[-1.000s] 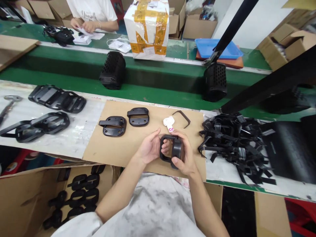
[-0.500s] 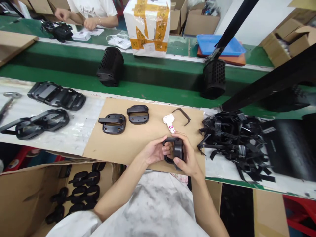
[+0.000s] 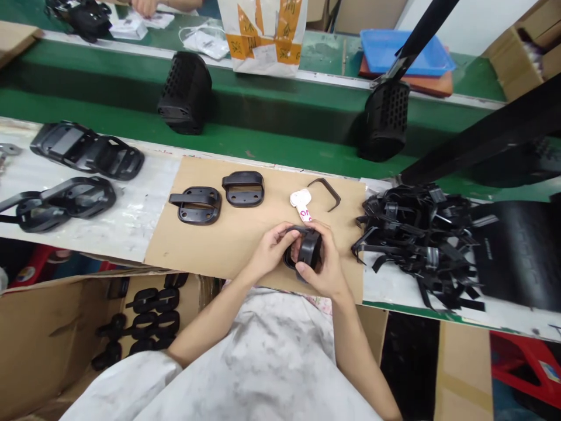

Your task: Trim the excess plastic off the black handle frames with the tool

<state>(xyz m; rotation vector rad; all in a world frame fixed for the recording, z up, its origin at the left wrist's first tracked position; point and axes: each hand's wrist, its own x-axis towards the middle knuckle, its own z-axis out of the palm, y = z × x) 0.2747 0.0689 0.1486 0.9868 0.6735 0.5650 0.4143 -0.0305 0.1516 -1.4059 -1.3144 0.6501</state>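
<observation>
The one camera sits on my head, looking forward and steeply down, close over my lap and the near edge of the table (image 3: 131,234), with the green conveyor (image 3: 272,146) across the far edge near the top.

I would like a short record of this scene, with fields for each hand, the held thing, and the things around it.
left hand: grips the black plastic part from the left side
right hand: grips the same part from the right, thumb on its front
surface: cardboard sheet on the bench
behind the hands: two finished black handles, a white tag, a thin black clip
to the right: pile of black strips
below left: carton with black parts
</observation>
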